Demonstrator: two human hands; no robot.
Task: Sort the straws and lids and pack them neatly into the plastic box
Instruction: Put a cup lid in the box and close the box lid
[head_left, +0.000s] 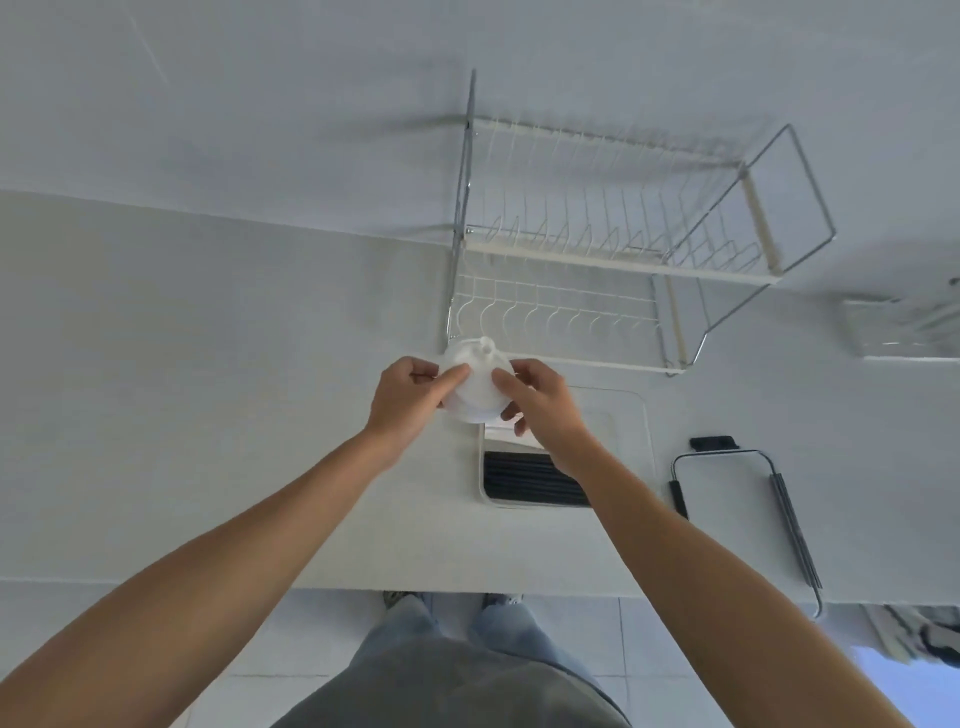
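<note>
- White counter (208, 415) against a white wall; a two-tier wire dish rack (597, 249) stands at the back of it. The person stands at the counter's front edge, both arms reaching forward.
- Landmark for all positions: the plastic box (631, 410), a clear shallow tray lying flat on the counter just in front of the rack.
- Black straws (530, 478) lie side by side in the near end of the box, parallel, filling it wall to wall. Judgement: sorted in first and laid flat so they take one zone and leave the far end free.
- Lids (475, 387): a white, translucent stack, held in the air over the box's far left corner, near the rack's lower tier. A small spout or nub shows on the top one. How many are in the stack cannot be told.
- Left hand (410, 395): fingers curled closed around the left rim of the stack, thumb and forefinger pressed on its top face.
- Right hand (540, 400): thumb and forefinger pinched narrow on the right rim, the other fingers loosely bent beneath. This hand crosses over the box and hides part of its middle.
- Judgement: two-sided grip serves to square up the nested lids so they go down as one neat pile.
- A wire-framed stand (748, 514) lies to the right of the box, apart from it; not in use.
- Step in hand, as judged: lids aligned, not yet placed.
</note>
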